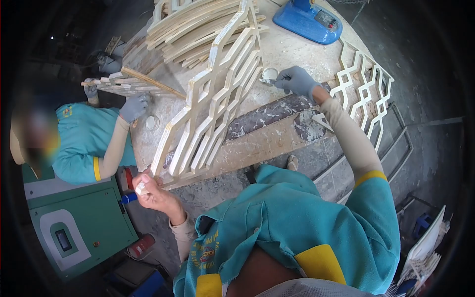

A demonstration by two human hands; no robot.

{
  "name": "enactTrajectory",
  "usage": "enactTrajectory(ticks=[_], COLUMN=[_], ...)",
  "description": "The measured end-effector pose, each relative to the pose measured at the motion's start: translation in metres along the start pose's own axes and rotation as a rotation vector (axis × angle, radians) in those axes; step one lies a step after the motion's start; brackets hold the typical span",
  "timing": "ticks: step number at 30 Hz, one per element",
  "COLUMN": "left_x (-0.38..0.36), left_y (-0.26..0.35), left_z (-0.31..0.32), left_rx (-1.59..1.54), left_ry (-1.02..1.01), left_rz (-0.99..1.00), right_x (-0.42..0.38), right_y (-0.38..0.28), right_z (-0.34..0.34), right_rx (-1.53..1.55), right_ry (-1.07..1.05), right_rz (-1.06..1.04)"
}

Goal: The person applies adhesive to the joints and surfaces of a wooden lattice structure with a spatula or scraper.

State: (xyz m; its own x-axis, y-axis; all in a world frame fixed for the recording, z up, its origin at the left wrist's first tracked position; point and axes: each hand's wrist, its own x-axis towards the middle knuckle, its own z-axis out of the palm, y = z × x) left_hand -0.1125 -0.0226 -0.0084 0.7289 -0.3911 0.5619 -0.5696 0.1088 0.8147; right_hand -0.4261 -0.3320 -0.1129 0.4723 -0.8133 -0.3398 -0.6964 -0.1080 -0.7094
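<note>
My left hand (154, 196), mostly bare, is closed at the lower end of a pale wooden lattice panel (210, 96), with white material at the fingertips. The panel stands tilted on the worktable. My right hand (296, 81), in a grey glove, is closed around a small flat tool (269, 82), whose tip lies beside a small round container (270, 74) of white paste. The tool is partly hidden by the fingers.
Curved wooden strips (198, 29) are stacked at the back. A blue device (309, 21) and another lattice (363, 89) are on the right. At left, a co-worker (91, 136) handles a panel (133, 85) above a green cabinet (79, 227).
</note>
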Motion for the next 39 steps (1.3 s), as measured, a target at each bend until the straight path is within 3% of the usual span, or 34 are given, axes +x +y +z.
enactTrajectory(ticks=[2,5,7,9,11,13,17,28,39], left_x=[0.007,0.019,0.02,0.025,0.025,0.024,0.018,0.015,0.009], left_y=[-0.005,-0.025,-0.034,-0.042,-0.045,-0.027,-0.033,-0.036,-0.037], left_z=[-0.017,-0.05,-0.069,-0.081,-0.09,-0.074,-0.079,-0.078,-0.079], left_rx=[0.003,-0.12,-0.158,-0.153,-0.159,-0.139,-0.077,-0.093,-0.097], left_ry=[0.03,0.157,0.213,0.273,0.277,0.436,0.454,0.473,0.444], left_rz=[-0.018,0.041,0.016,0.112,0.121,-0.065,-0.115,-0.107,-0.022], right_x=[-0.02,-0.067,-0.082,-0.088,-0.089,-0.095,-0.098,-0.078,-0.075], right_y=[0.005,-0.025,-0.03,-0.026,-0.016,-0.022,-0.029,-0.04,-0.059], right_z=[0.017,0.036,0.063,0.089,0.115,0.129,0.146,0.172,0.201], right_rx=[0.306,0.467,0.476,0.488,0.211,0.251,0.255,0.074,0.005], right_ry=[-0.008,-0.058,-0.05,-0.037,0.147,0.104,0.182,0.27,0.219], right_rz=[-0.096,-0.046,-0.091,-0.135,-0.402,-0.373,-0.358,-0.346,-0.138])
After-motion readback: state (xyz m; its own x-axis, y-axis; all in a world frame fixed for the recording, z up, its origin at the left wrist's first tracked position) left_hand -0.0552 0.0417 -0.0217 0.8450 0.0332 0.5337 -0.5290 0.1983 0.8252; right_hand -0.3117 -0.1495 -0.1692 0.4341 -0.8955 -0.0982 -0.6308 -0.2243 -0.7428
